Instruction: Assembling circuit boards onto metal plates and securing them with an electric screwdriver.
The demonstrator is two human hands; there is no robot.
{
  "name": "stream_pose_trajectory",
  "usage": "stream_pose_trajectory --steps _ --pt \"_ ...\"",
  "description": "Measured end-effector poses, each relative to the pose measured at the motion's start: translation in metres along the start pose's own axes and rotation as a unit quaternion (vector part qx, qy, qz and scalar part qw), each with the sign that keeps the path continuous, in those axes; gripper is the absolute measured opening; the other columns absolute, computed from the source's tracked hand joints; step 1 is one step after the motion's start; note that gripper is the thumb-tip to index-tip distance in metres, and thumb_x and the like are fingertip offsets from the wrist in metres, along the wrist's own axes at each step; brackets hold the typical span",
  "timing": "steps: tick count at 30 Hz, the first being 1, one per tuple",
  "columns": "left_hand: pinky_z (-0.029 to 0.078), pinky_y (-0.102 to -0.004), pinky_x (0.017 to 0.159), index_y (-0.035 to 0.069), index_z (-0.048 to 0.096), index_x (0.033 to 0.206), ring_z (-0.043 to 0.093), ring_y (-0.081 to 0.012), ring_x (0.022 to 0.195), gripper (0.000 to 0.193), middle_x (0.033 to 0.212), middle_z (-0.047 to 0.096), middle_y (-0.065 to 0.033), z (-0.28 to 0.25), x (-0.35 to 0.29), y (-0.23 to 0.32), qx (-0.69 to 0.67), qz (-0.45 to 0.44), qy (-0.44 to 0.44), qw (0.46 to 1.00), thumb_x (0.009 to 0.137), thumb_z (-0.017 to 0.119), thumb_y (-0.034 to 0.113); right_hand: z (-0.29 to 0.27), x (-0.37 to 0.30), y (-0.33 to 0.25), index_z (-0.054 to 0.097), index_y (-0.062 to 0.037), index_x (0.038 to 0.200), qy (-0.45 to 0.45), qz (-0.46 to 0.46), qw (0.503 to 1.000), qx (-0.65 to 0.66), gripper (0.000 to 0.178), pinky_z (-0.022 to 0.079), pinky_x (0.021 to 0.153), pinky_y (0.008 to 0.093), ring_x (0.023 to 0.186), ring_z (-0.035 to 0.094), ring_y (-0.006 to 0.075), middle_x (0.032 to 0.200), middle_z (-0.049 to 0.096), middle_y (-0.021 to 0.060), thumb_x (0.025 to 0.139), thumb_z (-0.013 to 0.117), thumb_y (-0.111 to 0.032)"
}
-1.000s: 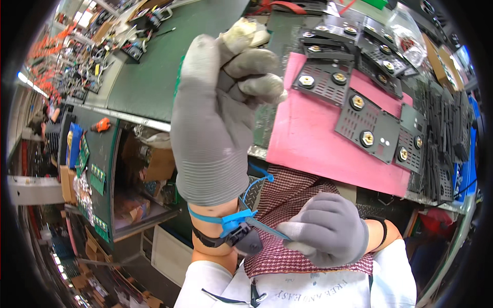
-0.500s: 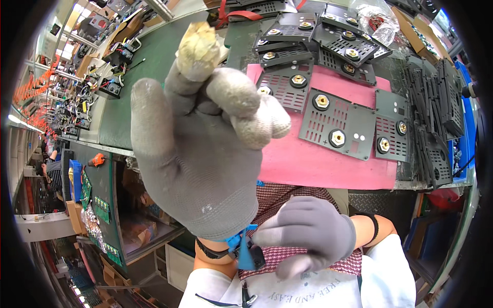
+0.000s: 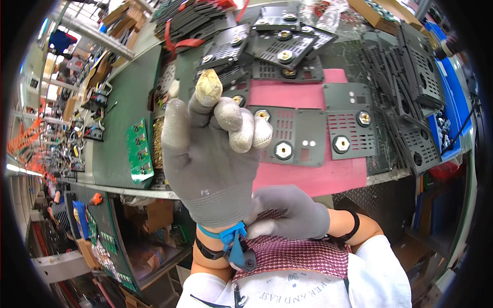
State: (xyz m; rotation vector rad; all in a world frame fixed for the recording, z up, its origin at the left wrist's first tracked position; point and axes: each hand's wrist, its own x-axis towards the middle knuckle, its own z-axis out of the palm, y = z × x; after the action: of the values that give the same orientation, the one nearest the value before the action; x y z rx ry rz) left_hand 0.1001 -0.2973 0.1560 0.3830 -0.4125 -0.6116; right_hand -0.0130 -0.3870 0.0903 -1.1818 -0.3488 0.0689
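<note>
At the left wrist, just below the glove cuff: blue strap [image 3: 236, 251], looped around bare skin, its tail hanging free.
Left hand [image 3: 213, 161]: gray-gloved, palm upward, fingers loosely curled, nothing seen in its grasp; yellowish covering [image 3: 209, 88] on the index fingertip. Raised, presumably to present the wrist.
Right hand [image 3: 290, 213]: gray-gloved, thumb and fingers drawn in against cuff and strap, apparently brought across the body for access; whether they pinch the strap cannot be told.
Black band [image 3: 208, 251]: below the strap, same forearm.
Checked apron [image 3: 298, 256]: beneath the right hand.
Pink mat [image 3: 308, 179]: beyond the right hand, probably protecting the panels' faces. On it, front panel [image 3: 316, 126] and right-hand panel [image 3: 336, 102], both slotted, laid flat, brass-centered nuts upward.
Green circuit board [image 3: 138, 154]: left of the left hand.
Dark panel stack [image 3: 400, 102]: right of the mat, leaning pieces.
Blue bin [image 3: 465, 126]: beyond that stack; small dark parts inside.
Panel heap [image 3: 267, 43]: past both hands, overlapping.
Clear bag [image 3: 334, 19]: behind the heap; reddish contents, indistinct.
Cardboard box [image 3: 375, 19]: farther right; small greenish pieces inside.
</note>
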Motion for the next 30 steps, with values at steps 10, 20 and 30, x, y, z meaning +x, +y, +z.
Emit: stream_pose_trajectory --steps 10,20,30 --pt "0.038 -0.0357 0.06 0.004 0.057 0.111 0.048 -0.0179 0.062 0.042 0.075 0.055 -0.0085 0.008 0.013 -0.033 0.117 0.041 -0.082 0.989 0.102 0.03 0.035 -0.002 -0.01 0.005 0.053 -0.0005 0.11 0.143 0.01 0.988 0.05 0.037 0.053 0.081 0.0333 0.088 0.068 0.0223 0.092 0.068 0.0128 0.078 0.071 -0.006" --pt "0.045 -0.038 0.072 0.005 0.062 0.108 0.056 -0.0265 0.075 0.027 0.084 0.06 -0.0089 -0.062 -0.028 0.023 0.83 0.038 -0.158 0.533 0.084 0.06 0.018 -0.087 -0.062 -0.051 0.06 -0.0074 0.1 0.198 -0.02 0.715 -0.671 0.028 0.045 0.087 0.0401 0.105 0.055 0.0296 0.114 0.059 0.0101 0.078 0.07 -0.023" --pt "0.043 -0.0385 0.079 0.01 0.064 0.097 0.057 -0.0255 0.089 0.024 0.087 0.057 -0.007 -0.104 -0.087 0.041 0.857 -0.008 -0.302 0.417 0.074 0.057 0.008 -0.082 -0.086 -0.042 0.063 -0.0115 0.096 0.137 0.249 0.69 -0.666 0.021 0.049 0.07 0.0391 0.079 0.061 0.0303 0.082 0.059 0.0078 0.087 0.059 -0.03"
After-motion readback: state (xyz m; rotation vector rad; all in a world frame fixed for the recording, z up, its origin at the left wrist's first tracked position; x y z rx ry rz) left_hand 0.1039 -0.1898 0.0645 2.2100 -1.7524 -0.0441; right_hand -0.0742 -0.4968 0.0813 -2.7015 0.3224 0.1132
